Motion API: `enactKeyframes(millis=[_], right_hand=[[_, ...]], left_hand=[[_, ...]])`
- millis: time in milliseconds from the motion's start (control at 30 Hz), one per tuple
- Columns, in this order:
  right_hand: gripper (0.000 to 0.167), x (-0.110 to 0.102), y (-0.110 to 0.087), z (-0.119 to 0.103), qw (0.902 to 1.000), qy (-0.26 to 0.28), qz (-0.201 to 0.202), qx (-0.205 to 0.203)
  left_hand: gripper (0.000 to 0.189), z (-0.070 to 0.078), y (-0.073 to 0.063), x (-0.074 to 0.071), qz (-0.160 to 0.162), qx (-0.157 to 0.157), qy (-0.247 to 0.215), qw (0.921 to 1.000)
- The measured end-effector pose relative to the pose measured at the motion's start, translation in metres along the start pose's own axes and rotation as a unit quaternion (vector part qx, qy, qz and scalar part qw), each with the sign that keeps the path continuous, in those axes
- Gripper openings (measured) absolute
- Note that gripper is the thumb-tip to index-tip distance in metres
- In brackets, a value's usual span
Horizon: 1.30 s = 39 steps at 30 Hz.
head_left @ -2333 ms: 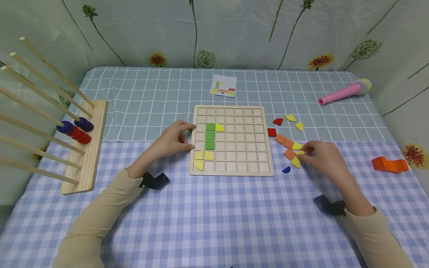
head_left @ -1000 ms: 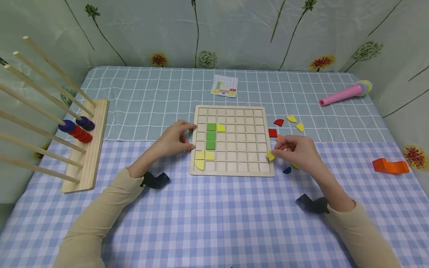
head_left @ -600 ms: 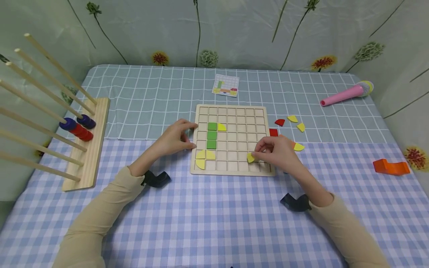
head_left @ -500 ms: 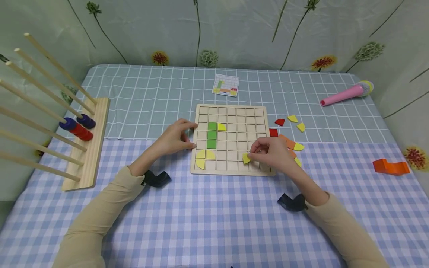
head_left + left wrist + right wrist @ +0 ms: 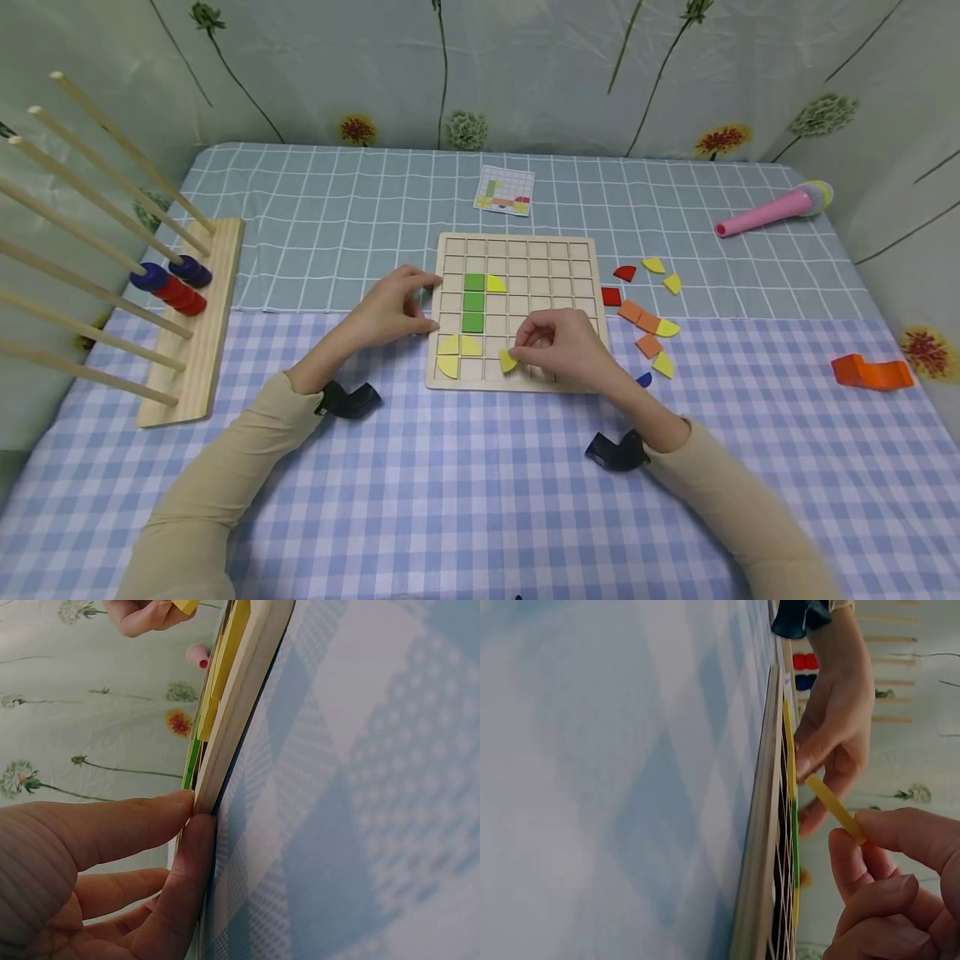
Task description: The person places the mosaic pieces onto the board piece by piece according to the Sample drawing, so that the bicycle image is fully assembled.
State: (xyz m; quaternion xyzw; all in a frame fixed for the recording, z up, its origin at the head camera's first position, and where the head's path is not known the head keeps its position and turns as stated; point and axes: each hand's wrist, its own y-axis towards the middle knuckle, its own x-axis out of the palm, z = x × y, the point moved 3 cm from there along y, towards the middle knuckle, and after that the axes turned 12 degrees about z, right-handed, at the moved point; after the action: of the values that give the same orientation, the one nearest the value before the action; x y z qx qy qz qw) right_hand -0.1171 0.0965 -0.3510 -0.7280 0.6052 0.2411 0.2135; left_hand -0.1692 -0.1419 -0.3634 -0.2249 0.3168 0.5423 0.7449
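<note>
Yellow wedge (image 5: 507,362), pinched by the right hand (image 5: 561,343), slants lengthwise down leftward; left hand (image 5: 390,310) grips the board (image 5: 519,303).

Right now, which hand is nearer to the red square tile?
Right. The right hand is over the wooden grid board, left of the red square tile; the left hand holds the board's left edge, much farther away.

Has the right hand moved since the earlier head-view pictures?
Yes. It moved left: the right hand was at the loose pieces right of the grid board; now it is over the board, pinching a yellow piece.
</note>
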Motion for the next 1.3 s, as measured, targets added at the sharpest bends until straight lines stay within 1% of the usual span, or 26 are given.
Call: enactKeyframes(millis=[267, 433, 567, 867, 1033, 1300], right_hand=[[0.009, 0.02, 0.002, -0.005, 0.9992, 0.034, -0.002, -0.021], [0.008, 0.028, 0.004, -0.006, 0.9987, 0.046, -0.003, -0.022], [0.007, 0.032, 0.004, -0.007, 0.9988, 0.045, -0.005, -0.02], [0.007, 0.036, 0.005, -0.013, 0.9986, 0.04, 0.006, -0.035], [0.007, 0.036, 0.005, -0.014, 0.9989, 0.038, 0.013, -0.026], [0.009, 0.041, 0.004, -0.013, 0.9995, 0.027, -0.002, -0.019]], left_hand=[[0.066, -0.001, 0.0, -0.001, -0.001, -0.003, 0.0, 1.0], [0.066, -0.001, 0.001, 0.0, -0.001, 0.002, 0.005, 1.0], [0.066, -0.001, 0.001, 0.0, -0.001, 0.001, 0.007, 1.0], [0.066, -0.001, 0.001, 0.0, 0.0, -0.003, 0.003, 1.0], [0.066, -0.001, 0.001, 0.0, -0.001, -0.003, 0.004, 1.0], [0.065, 0.0, 0.001, 0.0, 0.001, 0.002, 0.004, 1.0]])
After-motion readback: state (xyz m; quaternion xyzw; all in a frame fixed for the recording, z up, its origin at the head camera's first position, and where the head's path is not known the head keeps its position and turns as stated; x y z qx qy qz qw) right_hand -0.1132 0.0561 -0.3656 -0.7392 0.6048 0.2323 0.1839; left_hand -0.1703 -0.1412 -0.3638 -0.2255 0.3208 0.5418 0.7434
